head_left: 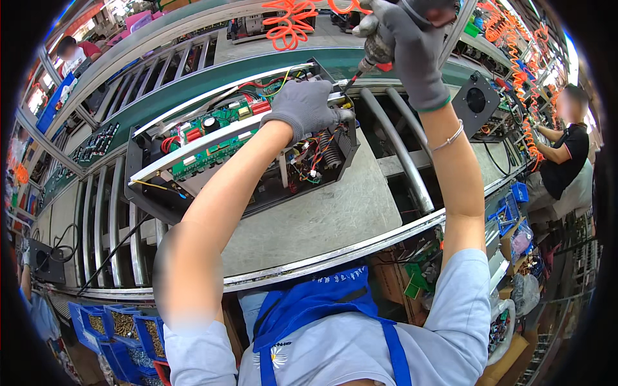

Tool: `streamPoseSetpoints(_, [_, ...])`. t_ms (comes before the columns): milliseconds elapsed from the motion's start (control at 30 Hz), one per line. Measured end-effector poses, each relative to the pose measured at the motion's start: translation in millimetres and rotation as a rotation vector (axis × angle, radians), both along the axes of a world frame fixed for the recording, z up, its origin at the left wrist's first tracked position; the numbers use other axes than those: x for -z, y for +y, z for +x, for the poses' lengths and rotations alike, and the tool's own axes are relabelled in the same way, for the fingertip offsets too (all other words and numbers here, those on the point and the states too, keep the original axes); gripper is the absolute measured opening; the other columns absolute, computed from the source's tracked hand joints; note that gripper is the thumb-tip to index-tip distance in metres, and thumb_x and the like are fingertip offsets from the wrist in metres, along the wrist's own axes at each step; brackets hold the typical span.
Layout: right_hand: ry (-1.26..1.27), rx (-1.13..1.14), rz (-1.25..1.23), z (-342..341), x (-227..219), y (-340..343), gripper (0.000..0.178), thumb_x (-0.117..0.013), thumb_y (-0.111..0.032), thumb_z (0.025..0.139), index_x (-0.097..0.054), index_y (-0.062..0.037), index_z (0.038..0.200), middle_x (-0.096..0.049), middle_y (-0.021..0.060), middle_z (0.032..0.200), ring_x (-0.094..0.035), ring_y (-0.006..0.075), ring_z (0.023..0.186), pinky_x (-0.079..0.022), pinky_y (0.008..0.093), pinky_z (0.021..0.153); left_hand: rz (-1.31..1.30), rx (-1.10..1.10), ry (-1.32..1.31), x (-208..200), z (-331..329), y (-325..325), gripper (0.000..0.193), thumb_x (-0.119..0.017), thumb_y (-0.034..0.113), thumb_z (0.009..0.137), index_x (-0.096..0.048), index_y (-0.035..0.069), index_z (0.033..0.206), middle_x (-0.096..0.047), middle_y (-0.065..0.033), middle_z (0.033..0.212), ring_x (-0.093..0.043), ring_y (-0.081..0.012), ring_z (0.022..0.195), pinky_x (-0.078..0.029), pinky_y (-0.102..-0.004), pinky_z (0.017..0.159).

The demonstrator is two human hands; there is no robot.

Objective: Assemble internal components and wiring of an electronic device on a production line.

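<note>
Both hands wear grey knit gloves. The left hand (302, 106) lies spread, palm down, on the upper edge of an open black metal chassis (154, 193) that sits on the grey bench (322, 219). The right hand (412, 45) is wrapped tight around a pneumatic screwdriver (373, 51), its thin bit touching the chassis corner. Inside lie green circuit boards (206, 157), a copper coil (329, 156) and coloured wires. Coiled orange air hoses (286, 22) hang beyond.

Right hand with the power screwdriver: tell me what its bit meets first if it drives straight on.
The right hand aims the power screwdriver down-left. Its bit would probably first meet the open chassis at its top edge, beside the left hand; depth is unclear.
</note>
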State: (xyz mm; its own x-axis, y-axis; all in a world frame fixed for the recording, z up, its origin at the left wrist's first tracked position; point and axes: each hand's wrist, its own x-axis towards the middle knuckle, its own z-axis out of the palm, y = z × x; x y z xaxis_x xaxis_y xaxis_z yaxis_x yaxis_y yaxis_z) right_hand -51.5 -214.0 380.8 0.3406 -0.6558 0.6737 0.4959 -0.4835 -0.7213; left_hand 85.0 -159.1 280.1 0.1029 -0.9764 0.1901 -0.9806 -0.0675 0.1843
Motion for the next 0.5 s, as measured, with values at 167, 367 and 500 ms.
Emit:
streamPoseSetpoints(167, [0.138, -0.086, 0.12, 18, -20, -12, 0.009, -0.059, -0.009, 0.083, -0.057, -0.004, 0.09, -0.055, 0.0073, 0.056, -0.043, 0.0101, 0.035, -0.031, 0.0252, 0.032, -0.053, -0.01, -0.025, 5, 0, 0, 0.073, -0.065, 0.068, 0.074, -0.064, 0.008, 0.115, -0.069, -0.0182, 0.094, -0.067, -0.035, 0.09, -0.052, -0.0431, 0.081])
streamPoseSetpoints(367, [0.213, 0.013, 0.198, 41, -22, -35, 0.012, -0.058, -0.011, 0.081, -0.058, -0.0033, 0.073, -0.056, 0.011, 0.052, -0.043, 0.0132, 0.031, -0.03, 0.028, 0.03, -0.095, 0.007, -0.044, 8, 1, -4, 0.073, -0.063, 0.072, 0.072, -0.067, 0.008, 0.107, -0.069, -0.0182, 0.087, -0.067, -0.0354, 0.084, -0.052, -0.044, 0.076])
streamPoseSetpoints(500, [0.214, 0.046, 0.168, 45, -19, -32, 0.015, -0.059, -0.013, 0.081, -0.057, -0.0007, 0.073, -0.055, 0.0122, 0.052, -0.043, 0.0136, 0.031, -0.031, 0.0285, 0.03, -0.045, -0.014, -0.057, 7, 1, -2, 0.072, -0.063, 0.072, 0.073, -0.067, 0.008, 0.107, -0.069, -0.0185, 0.087, -0.067, -0.0352, 0.084, -0.052, -0.044, 0.077])
